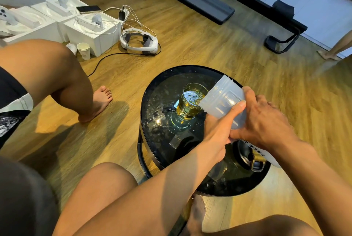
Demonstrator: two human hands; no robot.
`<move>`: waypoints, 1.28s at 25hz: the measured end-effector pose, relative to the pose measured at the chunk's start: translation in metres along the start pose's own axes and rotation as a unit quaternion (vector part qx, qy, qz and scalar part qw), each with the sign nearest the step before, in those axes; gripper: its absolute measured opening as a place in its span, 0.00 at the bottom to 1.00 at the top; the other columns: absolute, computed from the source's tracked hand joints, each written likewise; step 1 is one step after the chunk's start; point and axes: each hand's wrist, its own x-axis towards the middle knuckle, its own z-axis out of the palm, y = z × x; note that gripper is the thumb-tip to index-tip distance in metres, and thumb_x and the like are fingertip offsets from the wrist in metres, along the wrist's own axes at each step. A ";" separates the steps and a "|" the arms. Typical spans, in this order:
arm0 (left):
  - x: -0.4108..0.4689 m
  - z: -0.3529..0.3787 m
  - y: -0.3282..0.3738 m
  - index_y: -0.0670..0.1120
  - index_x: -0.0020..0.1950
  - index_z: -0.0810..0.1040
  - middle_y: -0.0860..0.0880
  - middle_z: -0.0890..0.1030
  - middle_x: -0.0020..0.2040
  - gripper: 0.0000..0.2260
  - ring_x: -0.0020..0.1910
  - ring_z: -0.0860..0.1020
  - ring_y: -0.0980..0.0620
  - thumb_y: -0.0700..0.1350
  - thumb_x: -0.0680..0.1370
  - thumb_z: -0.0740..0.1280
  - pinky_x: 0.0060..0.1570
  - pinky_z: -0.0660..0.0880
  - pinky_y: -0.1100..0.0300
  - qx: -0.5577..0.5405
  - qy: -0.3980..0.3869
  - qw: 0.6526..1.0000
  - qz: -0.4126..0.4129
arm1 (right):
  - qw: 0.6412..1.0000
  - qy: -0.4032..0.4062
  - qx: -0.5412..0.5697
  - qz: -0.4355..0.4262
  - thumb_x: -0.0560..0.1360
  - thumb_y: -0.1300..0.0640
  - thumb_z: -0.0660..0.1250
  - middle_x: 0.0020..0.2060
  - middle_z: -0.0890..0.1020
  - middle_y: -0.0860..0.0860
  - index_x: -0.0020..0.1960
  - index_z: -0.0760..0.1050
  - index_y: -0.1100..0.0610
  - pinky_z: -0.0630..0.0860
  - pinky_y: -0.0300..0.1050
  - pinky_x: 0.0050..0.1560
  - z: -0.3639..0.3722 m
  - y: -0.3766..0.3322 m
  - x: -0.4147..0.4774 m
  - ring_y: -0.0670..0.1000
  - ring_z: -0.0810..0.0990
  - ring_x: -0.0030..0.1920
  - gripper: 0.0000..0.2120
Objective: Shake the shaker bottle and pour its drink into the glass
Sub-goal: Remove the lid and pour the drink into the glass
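The person sits over a small round black table with a glossy top, both hands wrapped around a translucent shaker. The shaker lies steeply tipped, its long axis running from lower right, near the person, up toward the upper left, with the open mouth pointing away and to the left, over the glass. The mouth's lower edge sits right at the glass rim; I cannot tell whether the two touch. The glass stands upright near the middle of the table and holds amber-yellow drink to well over half its height. The left hand comes up from below, its grip closed on the underside of the shaker, thumb laid along the wall toward the mouth. The right hand covers the body from above and the right, fingers curled firmly around it, so both grips are shut on the shaker with no slack showing. The base end of the shaker, with dark lettering on it, pokes out below the right wrist at the near right side of the table. Just beside that, on the table, lies a black lid with a gold clasp. On the wood floor to the far left sit white boxes, a headset and a paper cup.
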 end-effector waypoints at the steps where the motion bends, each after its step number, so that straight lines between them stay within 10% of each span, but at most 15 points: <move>1: 0.000 0.000 0.000 0.51 0.66 0.78 0.46 0.86 0.55 0.23 0.50 0.85 0.50 0.52 0.72 0.77 0.44 0.84 0.51 -0.001 0.000 1.000 -0.001 | 1.000 0.001 -0.001 0.000 0.57 0.40 0.77 0.57 0.71 0.58 0.72 0.50 0.51 0.75 0.61 0.53 0.000 0.000 0.000 0.64 0.73 0.57 0.54; 32: -0.005 0.001 0.004 0.51 0.65 0.79 0.45 0.86 0.56 0.22 0.53 0.85 0.48 0.51 0.73 0.76 0.46 0.83 0.51 0.000 -0.002 1.000 -0.012 | 1.000 -0.001 -0.011 -0.006 0.57 0.39 0.76 0.57 0.71 0.58 0.72 0.50 0.52 0.74 0.60 0.52 -0.003 -0.001 -0.001 0.64 0.72 0.57 0.54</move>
